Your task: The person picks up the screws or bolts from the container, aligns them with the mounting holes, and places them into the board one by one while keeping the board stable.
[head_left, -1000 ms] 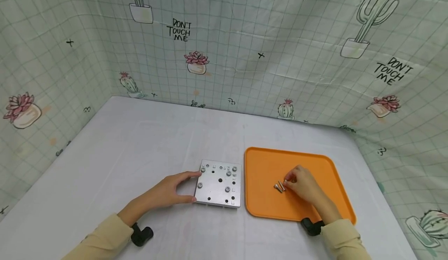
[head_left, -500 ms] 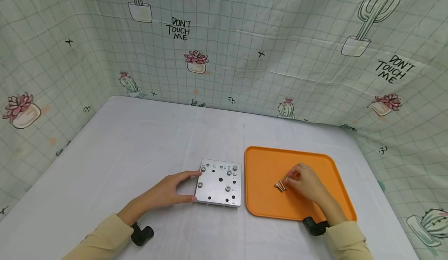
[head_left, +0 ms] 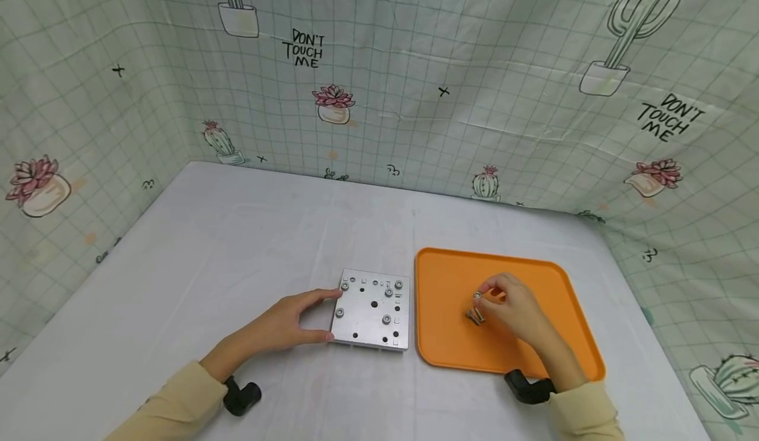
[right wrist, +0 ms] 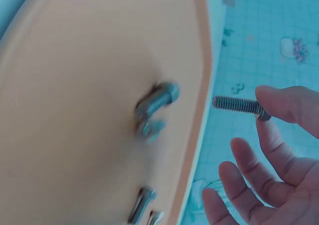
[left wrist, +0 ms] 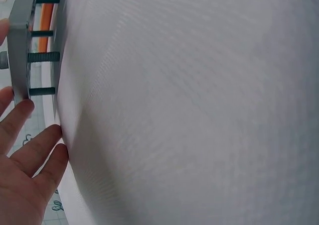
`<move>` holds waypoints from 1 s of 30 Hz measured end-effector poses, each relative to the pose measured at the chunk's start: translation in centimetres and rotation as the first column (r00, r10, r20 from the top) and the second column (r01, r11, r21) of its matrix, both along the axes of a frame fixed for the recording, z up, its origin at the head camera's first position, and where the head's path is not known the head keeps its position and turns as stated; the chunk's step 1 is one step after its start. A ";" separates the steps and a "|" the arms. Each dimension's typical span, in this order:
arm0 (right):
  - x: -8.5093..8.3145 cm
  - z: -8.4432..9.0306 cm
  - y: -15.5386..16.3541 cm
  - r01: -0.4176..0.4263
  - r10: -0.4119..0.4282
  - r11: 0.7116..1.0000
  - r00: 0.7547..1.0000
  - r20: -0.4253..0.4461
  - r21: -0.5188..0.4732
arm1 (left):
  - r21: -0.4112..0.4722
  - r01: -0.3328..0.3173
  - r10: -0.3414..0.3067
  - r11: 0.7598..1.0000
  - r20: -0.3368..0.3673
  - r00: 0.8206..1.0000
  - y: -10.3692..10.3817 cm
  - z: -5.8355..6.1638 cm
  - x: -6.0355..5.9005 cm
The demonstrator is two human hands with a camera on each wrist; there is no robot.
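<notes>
A square silver metal plate with drilled holes and several socket-head bolts lies on the white table. My left hand touches the plate's left edge with outstretched thumb and index finger. Threaded bolt shanks show below the plate in the left wrist view. Over the orange tray, my right hand pinches a bolt by its head between thumb and index finger, the thread sticking out. The other right fingers are spread. More loose bolts lie on the tray just under that hand.
The orange tray sits directly right of the plate, with a low raised rim. Behind the white table hangs a checked cloth with cactus prints. A black wrist device overlaps the tray's front rim.
My right hand has risen slightly from the loose bolts, and the pinched bolt's head now shows at its fingertips. My left hand and the plate have stayed put.
</notes>
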State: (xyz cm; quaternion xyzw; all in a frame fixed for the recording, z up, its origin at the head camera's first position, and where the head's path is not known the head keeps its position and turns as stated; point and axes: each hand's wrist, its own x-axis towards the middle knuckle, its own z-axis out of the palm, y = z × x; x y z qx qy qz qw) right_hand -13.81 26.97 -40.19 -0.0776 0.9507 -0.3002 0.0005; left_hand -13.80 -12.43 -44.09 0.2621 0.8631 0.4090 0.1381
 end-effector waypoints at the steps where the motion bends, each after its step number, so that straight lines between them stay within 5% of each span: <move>1: 0.0 0.1 -0.3 -0.004 0.004 1.000 1.000 -0.003 -0.017 | -0.002 0.000 0.000 1.000 0.000 1.000 0.0 0.0 0.0; 19: 0.6 0.4 -5.6 -0.061 0.053 0.974 0.998 -0.045 -0.219 | -0.010 -0.014 0.014 1.000 0.004 1.000 0.1 0.0 -0.1; 30: 0.5 -0.2 -8.4 -0.087 0.071 0.967 0.995 -0.072 -0.239 | -0.012 -0.008 0.008 1.000 0.007 1.000 0.1 0.0 -0.1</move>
